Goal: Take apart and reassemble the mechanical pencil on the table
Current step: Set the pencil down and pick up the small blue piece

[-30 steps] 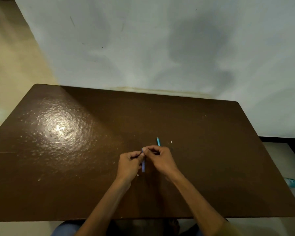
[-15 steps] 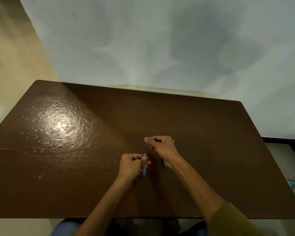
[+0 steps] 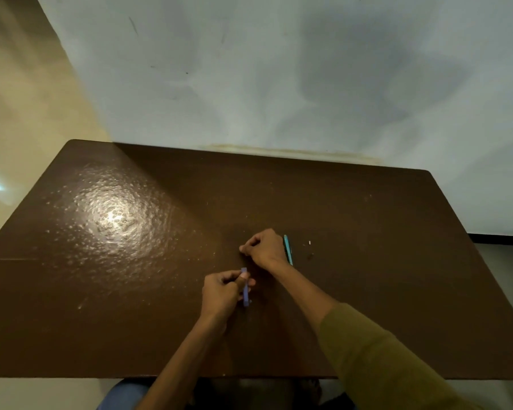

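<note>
The purple pencil barrel (image 3: 245, 287) is held upright-ish above the near middle of the table (image 3: 367, 291), pinched between thumb and fingertips of the left hand (image 3: 221, 292), whose fingers are curled closed around it. A teal pencil part (image 3: 288, 250) is seen lying on the table just beside the right hand (image 3: 264, 247), and a tiny white piece (image 3: 309, 242) is set near it, further right. The right hand is lowered to the tabletop with its fingers drawn together as if pinching; whether anything is held there cannot be told, since the fingertips are hidden and the piece would be too small. The pencil is judged to be apart, with parts being laid down. The small loose pieces could be rolled or brushed away by the sleeve (image 3: 382, 356) or a wrist, and lost against the dark surface.
</note>
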